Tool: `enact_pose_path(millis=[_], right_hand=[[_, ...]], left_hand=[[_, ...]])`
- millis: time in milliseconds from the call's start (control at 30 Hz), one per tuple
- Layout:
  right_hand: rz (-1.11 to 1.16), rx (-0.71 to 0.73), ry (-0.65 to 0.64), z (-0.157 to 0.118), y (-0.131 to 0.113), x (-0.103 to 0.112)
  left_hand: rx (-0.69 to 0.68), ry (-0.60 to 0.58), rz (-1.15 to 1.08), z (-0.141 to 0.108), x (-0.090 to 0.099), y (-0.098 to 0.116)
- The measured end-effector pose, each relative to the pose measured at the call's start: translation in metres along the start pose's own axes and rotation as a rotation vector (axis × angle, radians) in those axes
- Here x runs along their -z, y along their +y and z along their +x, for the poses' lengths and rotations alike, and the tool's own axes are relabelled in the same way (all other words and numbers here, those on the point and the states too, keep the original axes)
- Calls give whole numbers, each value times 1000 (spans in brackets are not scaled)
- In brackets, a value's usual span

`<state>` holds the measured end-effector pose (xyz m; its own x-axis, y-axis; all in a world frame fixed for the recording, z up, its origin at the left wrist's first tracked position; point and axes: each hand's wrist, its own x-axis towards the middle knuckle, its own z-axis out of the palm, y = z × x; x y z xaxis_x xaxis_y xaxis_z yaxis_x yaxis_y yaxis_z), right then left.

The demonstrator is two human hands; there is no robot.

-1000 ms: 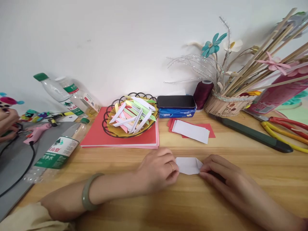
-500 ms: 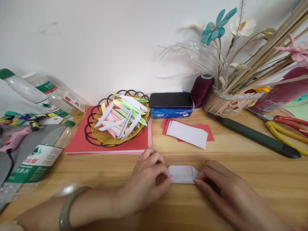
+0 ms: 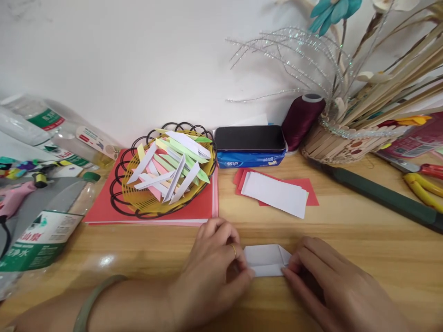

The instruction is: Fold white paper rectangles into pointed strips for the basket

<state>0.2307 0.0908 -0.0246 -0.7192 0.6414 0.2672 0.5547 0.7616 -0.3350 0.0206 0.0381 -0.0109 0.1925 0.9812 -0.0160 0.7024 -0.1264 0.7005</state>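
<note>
A small folded piece of white paper point(image 3: 265, 258) lies on the wooden table between my two hands. Its upper corners slant inward, and a strip runs along its near edge. My left hand point(image 3: 218, 263) pinches the paper's left end between thumb and fingers. At the opposite end, my right hand point(image 3: 321, 272) grips the right corner, its thumb at the near edge. Just beyond lies a stack of white paper slips point(image 3: 275, 193), with red slips point(image 3: 308, 191) underneath.
A yellow basket point(image 3: 129, 198) of folded paper pieces rests on red sheets point(image 3: 100, 210). Behind stand a phone point(image 3: 249, 138) on a blue packet point(image 3: 249, 159) and a thread spool point(image 3: 302, 122). Plastic bottles point(image 3: 38, 240) are left; a dark green tool point(image 3: 380, 191) and pliers point(image 3: 420, 189) right.
The view has tilted down and come slightly closer. Along the paper's near edge a folded strip now shows more clearly. Both hands keep hold of its ends.
</note>
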Motion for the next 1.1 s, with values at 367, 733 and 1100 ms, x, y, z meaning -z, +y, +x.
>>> enact_pose_path(millis=[367,733,1100], right_hand=[[73,-36,-1,-5,-1,-1],[258,-58,-54,-11,4,-1],[144,-95,-41,1,-6,1]], left_hand=[[51,-29,-46,2,0,-2],[-46,56,-30,-3,0,-6],[60,35,-49,0,0,-1]])
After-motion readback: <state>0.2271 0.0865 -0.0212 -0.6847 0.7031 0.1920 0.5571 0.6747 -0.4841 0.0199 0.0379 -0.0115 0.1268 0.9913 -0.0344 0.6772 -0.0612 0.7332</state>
